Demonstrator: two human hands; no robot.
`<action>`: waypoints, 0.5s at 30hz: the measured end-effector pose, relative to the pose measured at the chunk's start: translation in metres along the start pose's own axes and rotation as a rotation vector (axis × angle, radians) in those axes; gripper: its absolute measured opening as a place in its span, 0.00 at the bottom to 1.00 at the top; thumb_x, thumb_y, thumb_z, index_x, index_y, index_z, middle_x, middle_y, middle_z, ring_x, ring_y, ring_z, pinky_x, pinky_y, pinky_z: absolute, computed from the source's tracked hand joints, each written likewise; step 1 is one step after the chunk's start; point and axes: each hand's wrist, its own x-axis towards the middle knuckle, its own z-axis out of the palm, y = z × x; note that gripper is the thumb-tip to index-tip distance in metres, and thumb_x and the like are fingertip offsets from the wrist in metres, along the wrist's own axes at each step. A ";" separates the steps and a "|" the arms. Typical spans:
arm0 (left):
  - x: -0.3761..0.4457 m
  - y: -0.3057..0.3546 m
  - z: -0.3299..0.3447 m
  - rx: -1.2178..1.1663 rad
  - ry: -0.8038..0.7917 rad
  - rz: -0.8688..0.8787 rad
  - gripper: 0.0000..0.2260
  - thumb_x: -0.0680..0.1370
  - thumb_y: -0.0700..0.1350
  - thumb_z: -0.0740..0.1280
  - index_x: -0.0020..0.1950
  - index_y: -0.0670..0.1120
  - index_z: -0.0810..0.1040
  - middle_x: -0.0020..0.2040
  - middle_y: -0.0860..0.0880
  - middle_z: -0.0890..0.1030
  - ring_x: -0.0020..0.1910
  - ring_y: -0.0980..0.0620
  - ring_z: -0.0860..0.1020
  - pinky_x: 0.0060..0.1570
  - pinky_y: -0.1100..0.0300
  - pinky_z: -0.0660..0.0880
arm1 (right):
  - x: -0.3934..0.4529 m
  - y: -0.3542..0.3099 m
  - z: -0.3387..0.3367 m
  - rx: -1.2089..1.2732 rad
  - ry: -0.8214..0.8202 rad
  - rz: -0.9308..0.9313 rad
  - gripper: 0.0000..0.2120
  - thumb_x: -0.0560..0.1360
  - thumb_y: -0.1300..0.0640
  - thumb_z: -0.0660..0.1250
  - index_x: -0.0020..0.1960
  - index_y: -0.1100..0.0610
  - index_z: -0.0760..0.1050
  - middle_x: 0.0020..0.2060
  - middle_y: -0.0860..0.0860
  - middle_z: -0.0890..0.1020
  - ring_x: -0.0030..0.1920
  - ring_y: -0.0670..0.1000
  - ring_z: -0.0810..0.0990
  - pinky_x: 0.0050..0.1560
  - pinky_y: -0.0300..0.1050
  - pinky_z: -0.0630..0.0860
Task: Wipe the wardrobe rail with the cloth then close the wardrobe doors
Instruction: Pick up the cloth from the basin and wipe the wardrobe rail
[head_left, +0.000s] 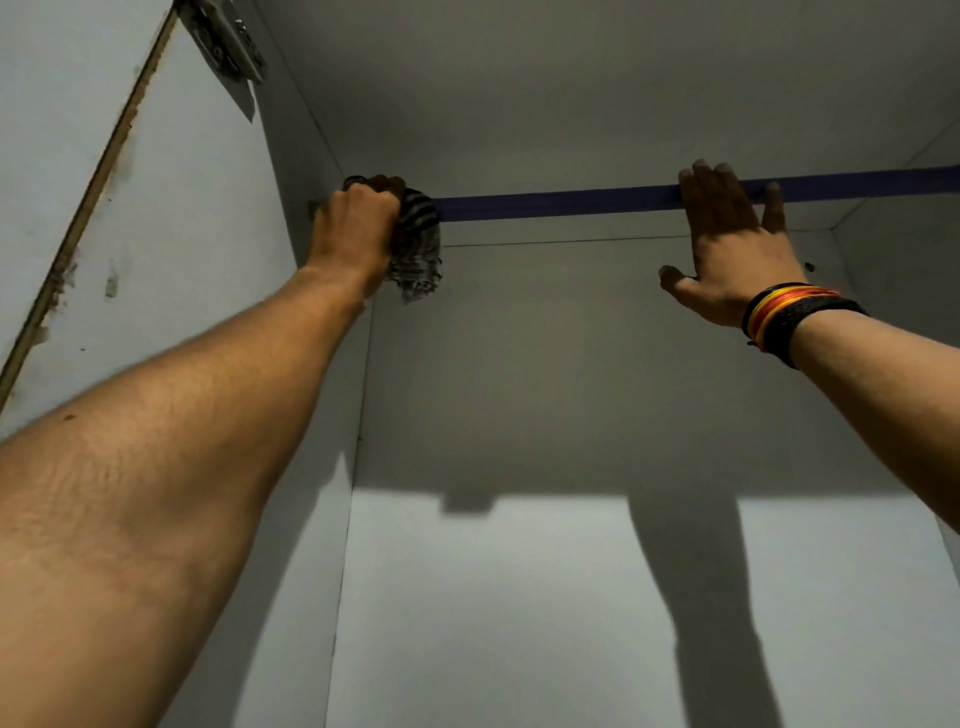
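Note:
A dark blue rail runs across the top of the white wardrobe interior. My left hand is closed around a striped grey cloth, wrapped on the rail at its far left end beside the side wall. Part of the cloth hangs below my fist. My right hand lies flat over the rail further right, fingers hooked over the top of it and thumb spread out. Bands in black, red and yellow circle that wrist.
The open left door stands at the left, its edge chipped, with a metal hinge at the top. The wardrobe's back panel, ceiling and right side wall enclose the space around my arms.

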 end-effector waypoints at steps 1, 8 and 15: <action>-0.001 0.003 0.000 -0.011 0.009 -0.019 0.13 0.79 0.37 0.71 0.62 0.40 0.76 0.56 0.36 0.80 0.54 0.34 0.80 0.49 0.45 0.79 | 0.000 0.001 -0.002 0.001 -0.010 -0.006 0.46 0.81 0.43 0.63 0.82 0.55 0.33 0.82 0.52 0.36 0.82 0.54 0.36 0.80 0.64 0.36; -0.005 0.012 0.003 0.023 -0.015 -0.259 0.11 0.79 0.30 0.65 0.61 0.33 0.78 0.58 0.31 0.80 0.56 0.30 0.79 0.52 0.42 0.78 | -0.003 0.008 -0.015 0.014 -0.054 -0.063 0.46 0.80 0.43 0.62 0.83 0.54 0.35 0.83 0.52 0.39 0.83 0.53 0.39 0.80 0.65 0.39; 0.000 0.060 -0.001 0.009 0.004 -0.247 0.10 0.79 0.31 0.64 0.58 0.31 0.80 0.55 0.30 0.81 0.53 0.29 0.81 0.49 0.41 0.80 | -0.010 0.014 -0.022 0.095 -0.074 -0.069 0.43 0.81 0.43 0.61 0.83 0.56 0.38 0.83 0.53 0.40 0.83 0.54 0.41 0.81 0.64 0.42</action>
